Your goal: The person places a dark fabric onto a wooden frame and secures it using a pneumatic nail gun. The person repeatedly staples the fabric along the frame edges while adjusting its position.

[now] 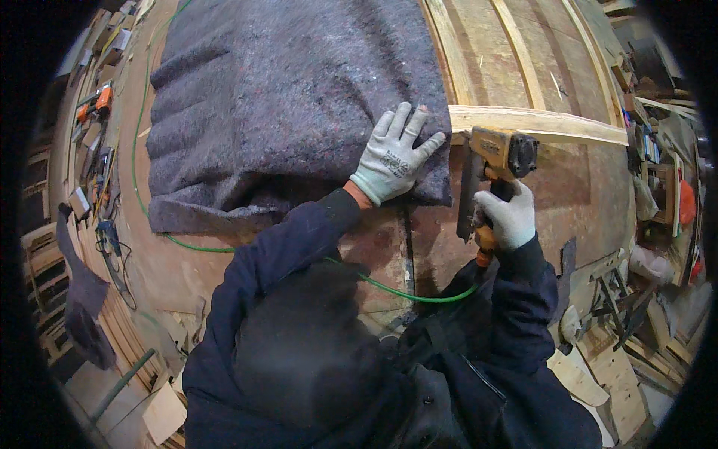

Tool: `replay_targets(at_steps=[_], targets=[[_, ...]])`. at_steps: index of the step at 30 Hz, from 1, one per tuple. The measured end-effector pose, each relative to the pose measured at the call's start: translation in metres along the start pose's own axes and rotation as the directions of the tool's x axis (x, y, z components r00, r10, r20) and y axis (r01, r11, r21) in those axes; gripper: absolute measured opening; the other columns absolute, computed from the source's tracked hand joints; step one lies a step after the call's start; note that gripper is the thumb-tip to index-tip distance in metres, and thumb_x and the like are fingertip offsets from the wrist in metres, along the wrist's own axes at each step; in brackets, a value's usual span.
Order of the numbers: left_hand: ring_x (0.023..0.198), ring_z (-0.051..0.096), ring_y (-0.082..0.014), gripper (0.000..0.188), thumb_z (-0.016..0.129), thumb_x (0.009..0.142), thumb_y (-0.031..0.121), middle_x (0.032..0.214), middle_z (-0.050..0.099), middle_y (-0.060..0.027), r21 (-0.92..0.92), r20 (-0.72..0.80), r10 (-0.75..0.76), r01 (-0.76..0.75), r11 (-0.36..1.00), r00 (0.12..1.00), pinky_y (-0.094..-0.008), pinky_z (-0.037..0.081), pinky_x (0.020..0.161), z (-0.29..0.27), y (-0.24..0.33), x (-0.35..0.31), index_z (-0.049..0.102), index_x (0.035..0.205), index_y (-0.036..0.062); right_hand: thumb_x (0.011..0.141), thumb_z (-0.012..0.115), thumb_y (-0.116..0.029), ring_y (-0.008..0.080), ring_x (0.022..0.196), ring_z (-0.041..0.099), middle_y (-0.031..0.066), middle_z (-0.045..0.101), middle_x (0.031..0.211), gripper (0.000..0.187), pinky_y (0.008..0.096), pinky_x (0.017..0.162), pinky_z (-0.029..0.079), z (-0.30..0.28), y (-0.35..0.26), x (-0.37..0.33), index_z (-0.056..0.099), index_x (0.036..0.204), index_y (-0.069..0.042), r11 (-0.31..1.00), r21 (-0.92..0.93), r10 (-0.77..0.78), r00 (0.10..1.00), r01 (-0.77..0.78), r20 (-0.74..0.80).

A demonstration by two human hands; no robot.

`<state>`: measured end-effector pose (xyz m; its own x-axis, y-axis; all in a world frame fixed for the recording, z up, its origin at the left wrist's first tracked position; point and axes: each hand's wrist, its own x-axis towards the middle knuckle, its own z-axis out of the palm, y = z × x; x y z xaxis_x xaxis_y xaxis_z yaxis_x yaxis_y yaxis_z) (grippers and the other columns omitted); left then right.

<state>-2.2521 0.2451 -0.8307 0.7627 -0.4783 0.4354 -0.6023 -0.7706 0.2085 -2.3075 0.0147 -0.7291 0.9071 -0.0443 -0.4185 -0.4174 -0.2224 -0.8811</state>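
My left hand (390, 159), in a pale work glove, lies flat with fingers spread on a grey-purple felt sheet (299, 90), close to its right edge. In my gloved right hand (514, 217) is a yellow and black pneumatic nail gun (492, 153), gripped by its handle. The gun's head is over the front rail of a wooden slat frame (553, 123), just right of the felt. Whether its nose touches the wood I cannot tell. A green air hose (426, 298) runs from the gun's lower end toward the left across my body.
The felt covers the frame's left part on a brown worktable (202, 277). An orange power tool (103, 99) and other tools line the left side. Wooden strips (112, 322) are stacked at lower left; cut boards (613, 374) lie at lower right. Cluttered shelving stands at right.
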Motion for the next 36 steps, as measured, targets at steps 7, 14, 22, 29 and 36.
replay_targets(at_steps=[7,14,22,29,36], targets=[[0.137,0.044,-0.0416,0.05,0.065,0.084,0.023,0.151,0.046,-0.0206,0.017,-0.021,-0.004,0.005,1.0,1.0,-0.0536,0.033,0.114,0.008,-0.003,-0.006,0.065,0.135,0.0263,0.084,0.073,-0.01,0.0118,0.079,0.065,0.0053,0.071,0.088,0.027,0.0292,0.072,0.053,0.012,-0.015,0.026,0.068,0.107,0.003,0.989,-0.106,-0.088,0.99,0.1,0.112],[0.136,0.045,-0.0417,0.05,0.064,0.085,0.025,0.15,0.047,-0.0205,0.0,0.016,-0.007,0.007,1.0,1.0,-0.0537,0.033,0.114,0.003,-0.004,-0.005,0.065,0.135,0.0255,0.084,0.072,-0.012,0.0152,0.068,0.065,0.0053,0.069,0.077,0.019,0.0305,0.064,0.051,0.029,-0.008,0.045,0.071,0.098,0.0,0.944,-0.318,-0.072,0.996,0.087,0.056],[0.137,0.048,-0.0358,0.053,0.069,0.085,0.022,0.147,0.052,-0.0182,-0.132,-0.077,-0.048,0.037,0.991,0.996,-0.0499,0.034,0.115,-0.008,-0.01,-0.028,0.062,0.137,0.0176,0.09,0.065,-0.013,0.0196,0.06,0.059,0.0053,0.059,0.073,0.021,0.0357,0.058,0.05,-0.008,0.08,-0.004,0.063,0.107,0.0,0.84,0.536,0.133,0.99,-0.083,-0.056],[0.141,0.044,-0.0393,0.068,0.071,0.087,0.021,0.152,0.048,-0.0197,0.032,-0.143,-0.365,0.373,0.927,0.92,-0.05,0.031,0.117,-0.062,-0.073,-0.114,0.048,0.148,0.0032,0.098,0.059,-0.015,0.0198,0.064,0.05,0.0019,0.05,0.07,0.02,0.0389,0.065,0.047,-0.006,0.214,0.009,0.059,0.117,-0.008,0.321,0.907,0.469,0.878,-0.273,0.098],[0.14,0.043,-0.0416,0.08,0.074,0.088,0.023,0.154,0.043,-0.0235,0.128,-0.121,-0.56,0.572,0.81,0.82,-0.0472,0.034,0.115,-0.101,-0.145,-0.238,0.035,0.153,-0.0013,0.098,0.059,-0.02,0.0249,0.076,0.063,0.0064,0.064,0.085,0.015,0.041,0.071,0.055,0.008,0.309,0.009,0.061,0.106,-0.007,0.414,0.774,0.634,0.762,-0.48,0.133]])
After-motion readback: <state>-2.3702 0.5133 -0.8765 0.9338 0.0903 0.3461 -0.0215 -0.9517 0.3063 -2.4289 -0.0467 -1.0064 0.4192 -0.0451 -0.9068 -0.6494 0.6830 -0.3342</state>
